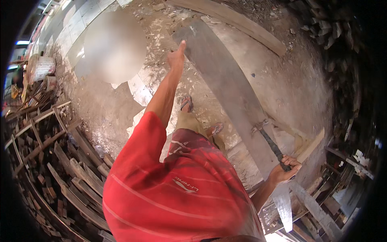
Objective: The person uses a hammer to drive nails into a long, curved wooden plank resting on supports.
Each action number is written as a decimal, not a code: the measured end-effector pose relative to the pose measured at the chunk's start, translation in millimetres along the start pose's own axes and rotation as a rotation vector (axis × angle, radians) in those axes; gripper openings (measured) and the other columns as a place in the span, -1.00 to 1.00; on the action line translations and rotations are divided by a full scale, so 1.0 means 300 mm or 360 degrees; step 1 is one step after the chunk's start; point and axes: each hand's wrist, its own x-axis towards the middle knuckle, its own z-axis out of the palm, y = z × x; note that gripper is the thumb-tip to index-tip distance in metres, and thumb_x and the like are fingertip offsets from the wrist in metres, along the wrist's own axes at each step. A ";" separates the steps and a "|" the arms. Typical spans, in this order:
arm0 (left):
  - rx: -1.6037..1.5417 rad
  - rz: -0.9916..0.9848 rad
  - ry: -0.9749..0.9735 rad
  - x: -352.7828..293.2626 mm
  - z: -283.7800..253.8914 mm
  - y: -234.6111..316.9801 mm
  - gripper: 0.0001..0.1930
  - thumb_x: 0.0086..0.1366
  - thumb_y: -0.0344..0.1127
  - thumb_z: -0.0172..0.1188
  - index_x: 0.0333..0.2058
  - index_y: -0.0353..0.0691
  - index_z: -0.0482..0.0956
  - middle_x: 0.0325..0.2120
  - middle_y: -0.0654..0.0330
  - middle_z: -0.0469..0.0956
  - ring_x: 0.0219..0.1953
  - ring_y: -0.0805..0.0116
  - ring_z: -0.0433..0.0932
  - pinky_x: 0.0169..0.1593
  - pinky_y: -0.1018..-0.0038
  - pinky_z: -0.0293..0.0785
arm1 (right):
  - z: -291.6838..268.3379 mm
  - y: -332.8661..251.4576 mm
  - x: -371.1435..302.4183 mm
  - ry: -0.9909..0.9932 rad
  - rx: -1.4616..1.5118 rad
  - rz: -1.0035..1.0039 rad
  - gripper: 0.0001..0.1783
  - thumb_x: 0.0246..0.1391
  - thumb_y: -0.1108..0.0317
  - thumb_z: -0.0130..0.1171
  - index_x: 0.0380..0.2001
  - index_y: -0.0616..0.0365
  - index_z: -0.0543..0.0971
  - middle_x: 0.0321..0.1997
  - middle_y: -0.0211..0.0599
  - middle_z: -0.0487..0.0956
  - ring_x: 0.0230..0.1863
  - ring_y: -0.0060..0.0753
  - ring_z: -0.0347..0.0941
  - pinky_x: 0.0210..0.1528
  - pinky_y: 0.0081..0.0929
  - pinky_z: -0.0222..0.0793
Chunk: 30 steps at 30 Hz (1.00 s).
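A long, wide grey wooden board (219, 70) runs from the far middle down toward the near right. My left hand (177, 58) grips its left edge close to the far end, thumb up and fingers curled. At the near right, my right hand (286, 167) is wrapped around the end of a hammer's dark handle. The hammer (271, 142) points forward and left, its metal head over or against the board's right edge; contact cannot be made out.
A thick timber (238, 24) lies beyond the board. Wood pieces (76, 181) are heaped behind a slatted frame at the left. A whitish bucket (41, 67) stands far left. Dark scrap fills the right side, and debris litters the floor (100, 105).
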 end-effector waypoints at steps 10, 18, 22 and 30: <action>0.0098 -0.0067 -0.0198 0.151 0.096 0.090 0.02 -0.05 0.35 0.45 0.04 -0.61 0.51 0.04 -0.30 0.57 0.15 -0.13 0.53 0.24 0.20 0.40 | 0.122 -0.033 -0.155 0.0058 -0.0331 -0.0081 -0.56 0.47 0.06 -0.19 -0.48 0.09 0.27 -0.47 -0.32 0.29 -0.36 -0.34 0.30 0.02 -0.11 0.38; 0.0905 0.0981 -0.0158 0.052 -0.133 -0.160 -0.54 0.49 -0.16 -0.12 0.17 -0.43 0.34 -0.01 -0.42 0.49 0.03 -0.33 0.52 0.19 -0.03 0.37 | 0.062 0.067 -0.249 -0.0134 -0.1061 -0.0689 -0.42 0.48 0.02 -0.21 -0.35 0.32 0.55 -0.31 -0.16 0.57 -0.24 -0.20 0.45 -0.07 -0.22 0.41; 0.0594 0.0593 -0.0505 -0.170 -0.422 -0.582 -0.60 0.44 -0.13 -0.09 -0.11 -0.39 0.54 -0.16 -0.36 0.57 -0.01 -0.37 0.51 0.09 -0.07 0.41 | 0.004 0.087 -0.384 0.0087 -0.0671 -0.0364 -0.50 0.49 0.15 -0.16 -0.38 0.35 0.53 -0.32 -0.07 0.57 -0.24 -0.18 0.47 -0.07 -0.19 0.43; 0.1230 -0.0239 -0.0329 -0.266 -1.416 -1.224 -0.60 0.24 -0.40 0.12 0.05 -0.38 0.42 -0.08 -0.30 0.59 0.04 -0.25 0.58 0.05 0.03 0.54 | -0.004 0.081 -0.529 -0.0107 -0.0821 -0.0719 -0.61 0.46 0.32 -0.08 -0.46 0.34 0.47 -0.40 -0.12 0.51 -0.34 -0.18 0.43 -0.13 -0.19 0.43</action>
